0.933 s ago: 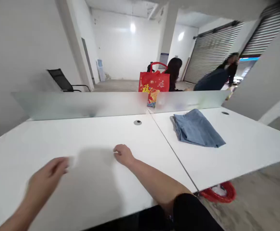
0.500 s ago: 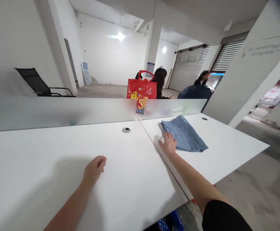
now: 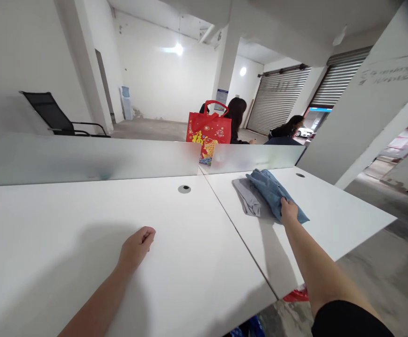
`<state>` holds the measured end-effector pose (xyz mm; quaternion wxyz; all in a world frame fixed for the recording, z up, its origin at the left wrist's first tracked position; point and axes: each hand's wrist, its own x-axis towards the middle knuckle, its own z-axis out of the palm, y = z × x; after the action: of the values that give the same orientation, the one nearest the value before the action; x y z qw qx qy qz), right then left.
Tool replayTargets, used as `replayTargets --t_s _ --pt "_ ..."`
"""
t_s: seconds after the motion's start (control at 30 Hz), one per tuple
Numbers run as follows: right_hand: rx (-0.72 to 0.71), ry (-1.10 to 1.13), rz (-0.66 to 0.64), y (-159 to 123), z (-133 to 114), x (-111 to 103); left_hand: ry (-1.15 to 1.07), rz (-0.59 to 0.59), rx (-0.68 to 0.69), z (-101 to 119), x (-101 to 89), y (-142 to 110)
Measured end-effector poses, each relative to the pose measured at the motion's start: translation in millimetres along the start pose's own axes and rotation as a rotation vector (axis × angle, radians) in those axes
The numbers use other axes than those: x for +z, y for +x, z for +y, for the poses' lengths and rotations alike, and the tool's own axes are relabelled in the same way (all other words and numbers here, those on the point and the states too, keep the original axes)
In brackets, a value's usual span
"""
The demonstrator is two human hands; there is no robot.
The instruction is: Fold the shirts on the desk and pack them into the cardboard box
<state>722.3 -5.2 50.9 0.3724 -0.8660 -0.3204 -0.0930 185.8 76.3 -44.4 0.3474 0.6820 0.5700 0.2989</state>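
My right hand (image 3: 288, 210) grips the near right part of a folded blue denim garment (image 3: 267, 186) on the right-hand desk. The denim is bunched and its right part looks lifted a little. To its left lies a folded grey garment (image 3: 247, 196), partly covered by the denim. My left hand (image 3: 138, 244) rests on the left desk (image 3: 67, 210) in a loose fist, thumb against curled fingers, with nothing visible in it.
A frosted divider (image 3: 148, 159) runs along the desks' back edge, with a red gift bag (image 3: 209, 128) behind its gap. Two people (image 3: 236, 119) sit beyond. A cable hole (image 3: 184, 189) is in the left desk. A black chair (image 3: 49, 110) stands at back left.
My right hand has moved right, from the garments' left side to a grip on the denim. The denim has shifted right and bunched, uncovering the grey garment. My left hand stays put.
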Motion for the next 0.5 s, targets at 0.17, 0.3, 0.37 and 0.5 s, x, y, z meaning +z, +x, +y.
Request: replayTargets --t_s 0.17,0.3,0.37,0.5 --pt "-0.065 0.336 0.298 20.7 -74.3 -36.6 -0.022 0.006 -0.030 -4.4 2.0 5.4" --pt "-0.427 0.791 0.221 -5.7 -183.5 -59.3 -0.048 0.019 -0.019 -5.2 2.0 5.3" --pt "-0.524 0.841 0.127 -49.8 -225.3 -58.6 -0.104 0.040 -0.017 -3.2 0.7 3.0" --pt "-0.722 0.910 -0.821 -171.4 -252.7 -27.8 -0.389 0.025 -0.017 0.7 0.3 5.9"
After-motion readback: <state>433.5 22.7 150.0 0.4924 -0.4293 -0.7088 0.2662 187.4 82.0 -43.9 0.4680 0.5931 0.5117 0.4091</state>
